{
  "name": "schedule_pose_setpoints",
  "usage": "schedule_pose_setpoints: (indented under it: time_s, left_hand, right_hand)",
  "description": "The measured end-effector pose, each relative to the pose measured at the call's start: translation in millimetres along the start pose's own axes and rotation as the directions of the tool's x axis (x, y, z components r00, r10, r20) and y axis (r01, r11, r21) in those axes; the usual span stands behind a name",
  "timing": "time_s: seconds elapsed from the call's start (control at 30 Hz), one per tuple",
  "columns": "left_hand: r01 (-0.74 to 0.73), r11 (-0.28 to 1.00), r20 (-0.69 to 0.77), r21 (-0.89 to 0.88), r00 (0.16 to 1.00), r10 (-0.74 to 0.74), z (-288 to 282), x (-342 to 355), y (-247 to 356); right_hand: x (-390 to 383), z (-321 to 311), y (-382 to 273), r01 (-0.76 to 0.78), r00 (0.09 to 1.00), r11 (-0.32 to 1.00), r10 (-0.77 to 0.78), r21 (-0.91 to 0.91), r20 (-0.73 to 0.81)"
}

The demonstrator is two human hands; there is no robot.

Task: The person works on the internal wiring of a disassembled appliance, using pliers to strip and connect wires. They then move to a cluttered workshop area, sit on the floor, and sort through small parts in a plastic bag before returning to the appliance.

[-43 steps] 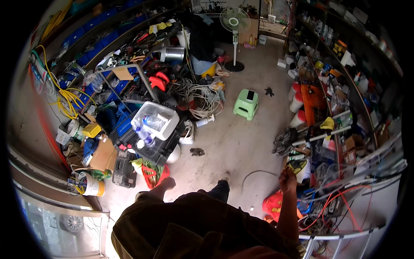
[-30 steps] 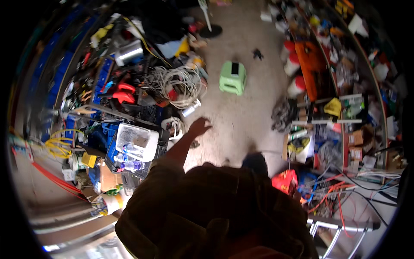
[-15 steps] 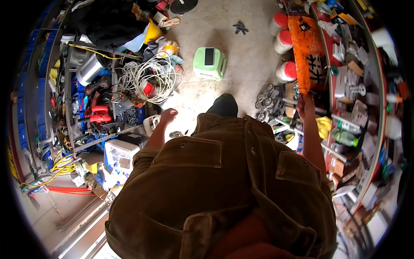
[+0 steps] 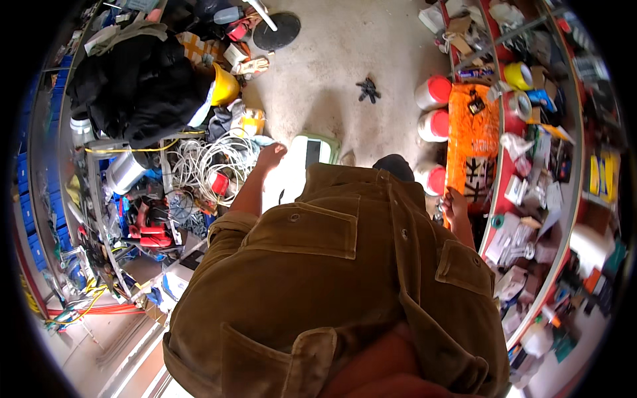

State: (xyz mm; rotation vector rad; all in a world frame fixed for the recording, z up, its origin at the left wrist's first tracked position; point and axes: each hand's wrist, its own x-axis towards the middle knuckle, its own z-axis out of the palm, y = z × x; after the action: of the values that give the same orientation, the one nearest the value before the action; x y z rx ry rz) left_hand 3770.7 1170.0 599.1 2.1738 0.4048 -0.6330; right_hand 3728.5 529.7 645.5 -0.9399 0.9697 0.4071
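My left hand (image 4: pixel 271 158) hangs out in front with its fingers loosely curled and nothing visible in them. It is close to a bundle of white cable (image 4: pixel 206 166) and a pale green stool (image 4: pixel 330 144) with a dark rectangle on top. On the right, my right hand (image 4: pixel 454 204) is closed at the lower edge of a flat orange bag (image 4: pixel 488 123) with black markings. The bag spreads away from me between the shelving and several white buckets with red lids (image 4: pixel 434 125). Part of my right fingers is hidden.
Crowded shelving (image 4: pixel 524 219) runs along my right. To the left are a metal frame (image 4: pixel 99 199), black cloth (image 4: pixel 133 93), a yellow helmet (image 4: pixel 225 86) and red tools (image 4: pixel 154 235). Dark gloves (image 4: pixel 368 89) lie on the concrete floor (image 4: pixel 385 40), near a round black base (image 4: pixel 277 32).
The floor, stool, buckets and bag have shifted down in view, nearer to me. My left hand has risen slightly; my right hand sits lower, still at the bag's edge.
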Motion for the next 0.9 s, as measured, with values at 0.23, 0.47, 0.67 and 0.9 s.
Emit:
schedule_pose_setpoints:
  time_s: [0.23, 0.47, 0.67, 0.9]
  left_hand:
    - [-0.058, 0.989, -0.189, -0.133, 0.981, 0.032, -45.3, 157.7, 167.6]
    - [0.17, 0.985, -0.015, -0.001, 0.985, -0.17, -28.8, 158.3, 176.6]
    - [0.031, 1.0, -0.313, 0.001, 0.949, -0.029, -59.6, 103.5, -9.3]
    - [0.445, 0.776, -0.302, -0.447, 0.741, -0.6, -147.1, 198.1, 26.5]
  right_hand:
    - [115.7, 68.6, -114.9, -0.124, 0.966, 0.991, 0.109, -0.049, -0.236]
    - [263.4, 234.7, -300.4, -0.043, 0.999, 0.948, 0.046, -0.316, 0.002]
    - [326.9, 423.7, -308.2, 0.025, 0.936, 0.939, 0.099, -0.342, 0.339]
    - [328.2, 507.8, -315.0, -0.03, 0.942, 0.824, 0.212, -0.566, 0.259]
